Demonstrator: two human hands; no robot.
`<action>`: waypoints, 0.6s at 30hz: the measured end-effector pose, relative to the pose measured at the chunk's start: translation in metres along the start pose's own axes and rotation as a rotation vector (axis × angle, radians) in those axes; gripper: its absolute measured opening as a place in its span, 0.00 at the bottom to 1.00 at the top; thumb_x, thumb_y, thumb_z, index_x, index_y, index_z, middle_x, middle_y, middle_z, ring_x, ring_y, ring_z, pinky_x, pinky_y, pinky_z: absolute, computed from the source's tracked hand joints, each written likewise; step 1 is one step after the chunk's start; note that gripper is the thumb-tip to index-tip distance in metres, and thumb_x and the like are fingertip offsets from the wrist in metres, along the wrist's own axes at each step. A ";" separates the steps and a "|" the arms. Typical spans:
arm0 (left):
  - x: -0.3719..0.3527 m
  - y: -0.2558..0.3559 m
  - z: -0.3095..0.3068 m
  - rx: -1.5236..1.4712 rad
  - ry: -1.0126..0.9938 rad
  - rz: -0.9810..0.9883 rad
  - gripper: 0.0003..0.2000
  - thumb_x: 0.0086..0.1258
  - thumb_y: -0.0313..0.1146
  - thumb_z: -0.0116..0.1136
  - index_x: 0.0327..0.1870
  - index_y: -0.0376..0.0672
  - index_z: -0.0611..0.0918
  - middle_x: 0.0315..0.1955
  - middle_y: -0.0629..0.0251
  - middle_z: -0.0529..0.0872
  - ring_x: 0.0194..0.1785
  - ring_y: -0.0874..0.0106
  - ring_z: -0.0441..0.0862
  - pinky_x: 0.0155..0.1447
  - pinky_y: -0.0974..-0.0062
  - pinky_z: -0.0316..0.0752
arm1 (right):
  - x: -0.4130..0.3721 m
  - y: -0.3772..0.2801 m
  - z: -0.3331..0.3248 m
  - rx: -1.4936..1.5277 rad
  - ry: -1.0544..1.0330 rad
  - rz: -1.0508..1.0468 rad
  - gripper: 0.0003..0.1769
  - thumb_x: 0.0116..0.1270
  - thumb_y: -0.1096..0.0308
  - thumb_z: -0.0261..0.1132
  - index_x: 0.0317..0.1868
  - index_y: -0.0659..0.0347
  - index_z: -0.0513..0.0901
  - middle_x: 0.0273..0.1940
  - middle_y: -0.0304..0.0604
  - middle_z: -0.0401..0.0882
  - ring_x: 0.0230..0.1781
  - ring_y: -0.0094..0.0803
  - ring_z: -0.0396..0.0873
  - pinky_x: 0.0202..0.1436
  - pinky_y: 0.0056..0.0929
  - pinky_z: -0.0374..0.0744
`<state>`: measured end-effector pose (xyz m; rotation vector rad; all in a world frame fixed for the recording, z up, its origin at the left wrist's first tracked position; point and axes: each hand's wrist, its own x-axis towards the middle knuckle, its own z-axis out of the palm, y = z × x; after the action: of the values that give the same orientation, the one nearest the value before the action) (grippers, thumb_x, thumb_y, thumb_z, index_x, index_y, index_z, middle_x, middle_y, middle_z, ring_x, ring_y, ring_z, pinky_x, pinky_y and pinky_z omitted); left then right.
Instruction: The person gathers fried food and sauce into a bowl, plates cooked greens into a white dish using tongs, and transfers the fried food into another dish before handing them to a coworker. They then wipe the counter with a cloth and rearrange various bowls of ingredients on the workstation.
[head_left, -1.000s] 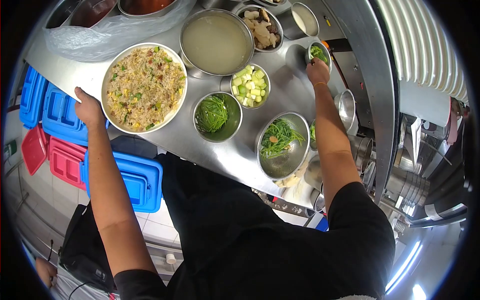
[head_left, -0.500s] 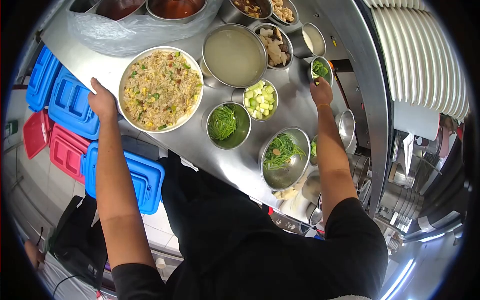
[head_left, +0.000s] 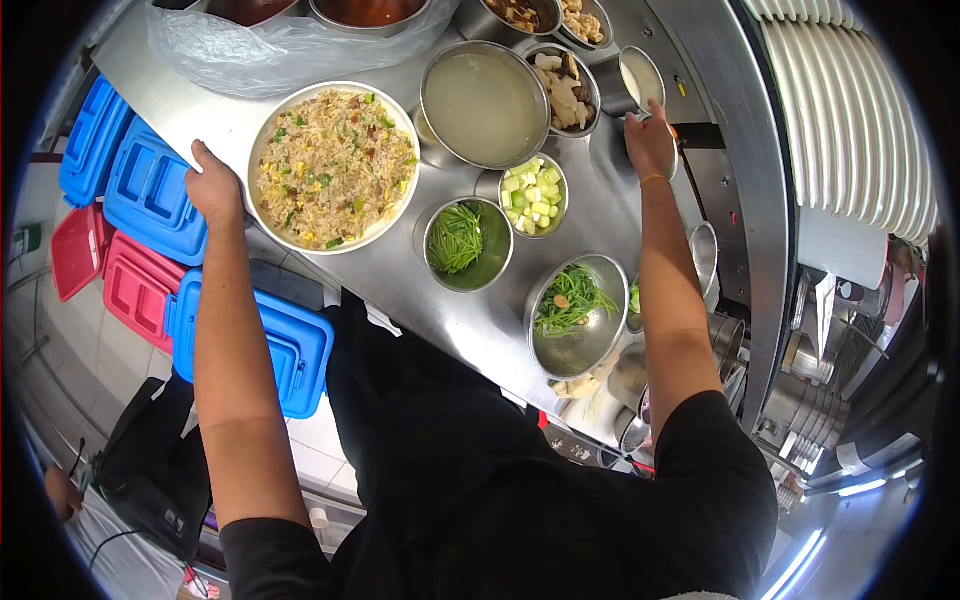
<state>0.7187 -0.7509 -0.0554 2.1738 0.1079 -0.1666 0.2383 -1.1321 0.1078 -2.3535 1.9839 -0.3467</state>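
Observation:
A large white-rimmed plate (head_left: 266, 221) of fried rice lies at the table's left edge. My left hand (head_left: 214, 187) is at its lower-left rim, thumb sticking up, the other fingers hidden under the rim. My right hand (head_left: 652, 148) is above a small metal cup (head_left: 674, 158), hiding most of it. Its visible fingers are apart and point toward a metal container (head_left: 648, 76) with pale contents. Left of that hand are a bowl of pale chunks and dark mushrooms (head_left: 566, 90), a cup of diced green vegetable (head_left: 531, 196) and a pot of cloudy liquid (head_left: 486, 105).
Cut green stems fill a pot (head_left: 495, 262); leafy greens lie in a metal bowl (head_left: 607, 330). Plastic wrap (head_left: 215, 60) surrounds pots of reddish liquid. Stacked white plates (head_left: 850, 120) stand at right. Blue lidded boxes (head_left: 150, 195) are below on the left, near another person's hand (head_left: 62, 492).
My right hand has moved up and over the small cup of green pieces, covering it. The view has shifted slightly. My left hand stays at the plate's rim.

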 end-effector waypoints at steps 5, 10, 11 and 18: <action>-0.001 0.002 0.001 0.049 0.027 0.007 0.44 0.78 0.64 0.46 0.56 0.14 0.78 0.53 0.23 0.83 0.61 0.37 0.81 0.67 0.52 0.73 | -0.009 0.020 -0.003 0.022 0.121 -0.091 0.32 0.70 0.56 0.70 0.70 0.60 0.75 0.40 0.49 0.89 0.43 0.42 0.88 0.52 0.40 0.82; 0.000 -0.004 0.006 0.081 0.081 0.052 0.42 0.81 0.63 0.44 0.56 0.16 0.78 0.48 0.23 0.84 0.55 0.33 0.82 0.62 0.49 0.76 | -0.070 0.101 -0.019 0.125 0.194 -0.002 0.30 0.72 0.56 0.69 0.69 0.59 0.75 0.37 0.49 0.88 0.40 0.40 0.87 0.49 0.39 0.81; -0.003 -0.002 0.004 0.065 0.074 0.044 0.41 0.81 0.62 0.43 0.56 0.17 0.78 0.48 0.23 0.83 0.56 0.33 0.82 0.62 0.49 0.76 | -0.098 0.107 -0.031 0.002 0.222 -0.034 0.30 0.71 0.56 0.70 0.70 0.55 0.74 0.34 0.47 0.86 0.36 0.43 0.86 0.47 0.41 0.81; -0.005 -0.014 -0.012 -0.478 -0.093 -0.111 0.36 0.86 0.51 0.44 0.79 0.26 0.56 0.71 0.35 0.71 0.71 0.51 0.75 0.73 0.65 0.70 | -0.253 0.139 -0.083 0.212 0.127 0.246 0.26 0.71 0.61 0.68 0.65 0.62 0.78 0.27 0.46 0.81 0.27 0.39 0.82 0.40 0.40 0.80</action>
<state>0.7132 -0.7333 -0.0587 1.6819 0.1941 -0.2751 0.0485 -0.9008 0.1283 -1.9806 2.1398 -0.6690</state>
